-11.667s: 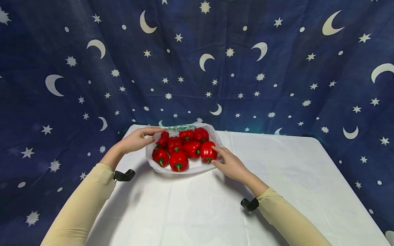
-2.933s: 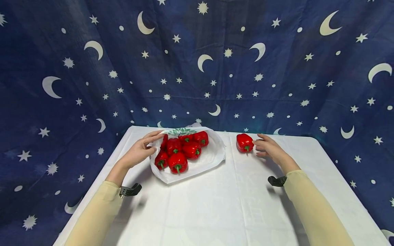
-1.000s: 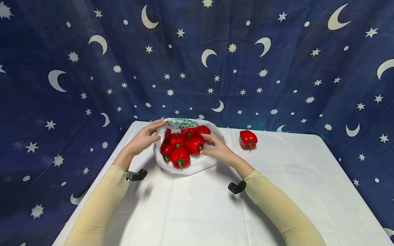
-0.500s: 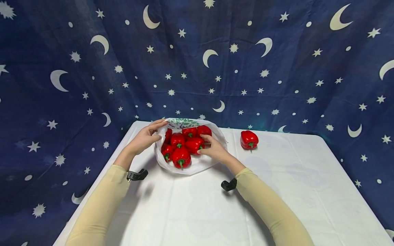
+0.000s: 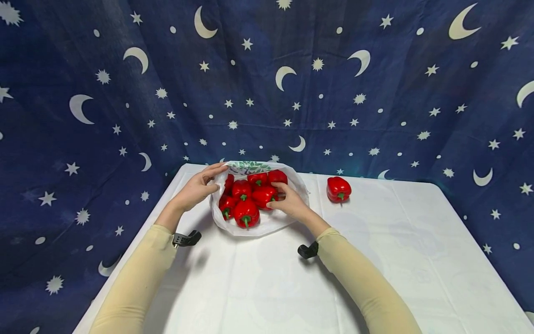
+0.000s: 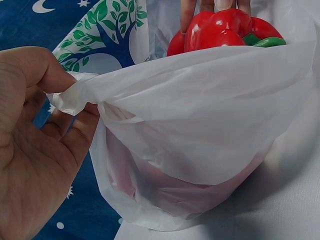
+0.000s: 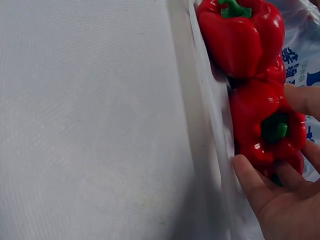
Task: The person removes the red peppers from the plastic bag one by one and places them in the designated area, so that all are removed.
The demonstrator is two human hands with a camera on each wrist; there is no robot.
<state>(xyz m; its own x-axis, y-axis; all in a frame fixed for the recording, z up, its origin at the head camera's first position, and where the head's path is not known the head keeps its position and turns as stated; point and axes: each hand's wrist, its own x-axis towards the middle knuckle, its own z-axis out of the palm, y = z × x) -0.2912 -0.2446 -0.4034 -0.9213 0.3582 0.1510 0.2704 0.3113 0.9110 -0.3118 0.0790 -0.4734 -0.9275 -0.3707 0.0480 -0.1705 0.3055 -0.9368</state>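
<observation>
My left hand (image 5: 193,191) pinches the left rim of a white plastic bag (image 6: 190,115) between thumb and fingers, and the bag's mouth stands wide. Several red bell peppers with green stems lie inside. My right hand (image 5: 292,204) reaches in from the right, thumb and fingers curled round one red bell pepper (image 5: 262,197) in the middle of the bag. In the right wrist view, the thumb is at that pepper's (image 7: 250,112) near edge, and its stem faces the camera. Another bell pepper (image 5: 246,214) lies in front of it, near the bag's front edge.
A single red bell pepper (image 5: 339,189) stands on the white-covered table (image 5: 267,278), right of the bag. A dark blue curtain (image 5: 267,83) with moons and stars hangs behind and to the left. A green-leaved tree is printed on the bag's back wall.
A pepper that lay at the bag's right side now stands on the table. My right hand has come back left into the bag and closed round another pepper. My left hand stays at the rim.
</observation>
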